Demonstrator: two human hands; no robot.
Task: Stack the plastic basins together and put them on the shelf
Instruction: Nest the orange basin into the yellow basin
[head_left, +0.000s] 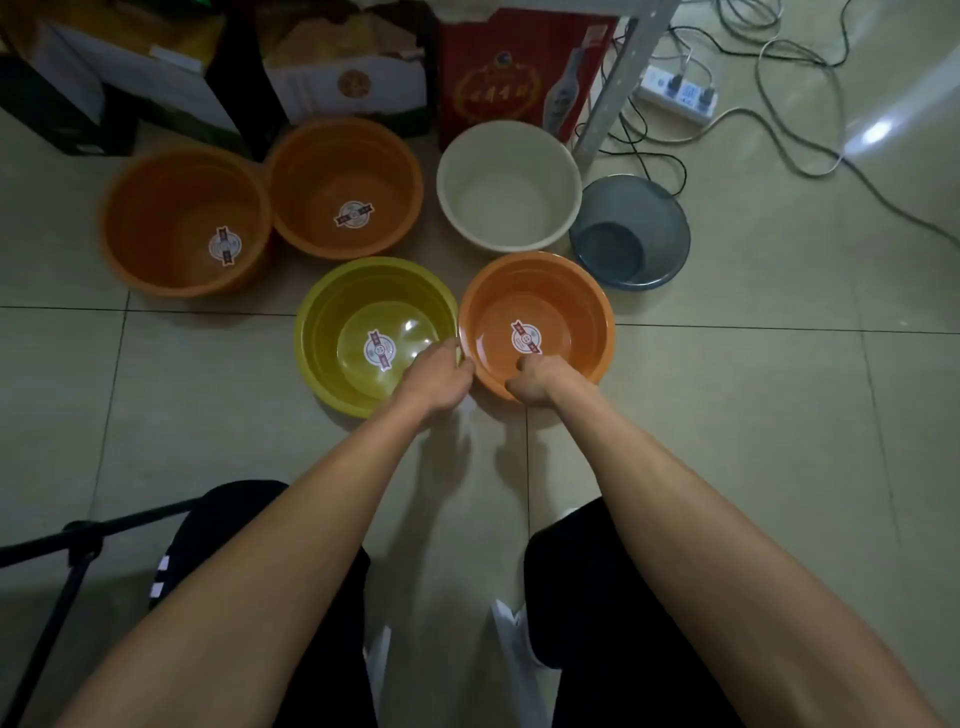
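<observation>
Several plastic basins stand open side up on the tiled floor. Nearest me are a yellow basin (332, 332) and a small orange basin (582, 312), side by side. My left hand (441, 376) grips the yellow basin's near right rim. My right hand (537, 379) grips the small orange basin's near rim, fingers inside. Behind them sit a large orange basin (171, 208) at the left, a second orange basin (332, 166), a white basin (509, 171) and a tilted grey-blue basin (649, 218) at the right.
Cardboard boxes (156, 78) and a red gift box (509, 67) line the back. A grey metal shelf post (618, 78) rises beside the white basin. A power strip (680, 93) and cables (810, 104) lie at the back right. A black tripod leg (78, 551) crosses the lower left.
</observation>
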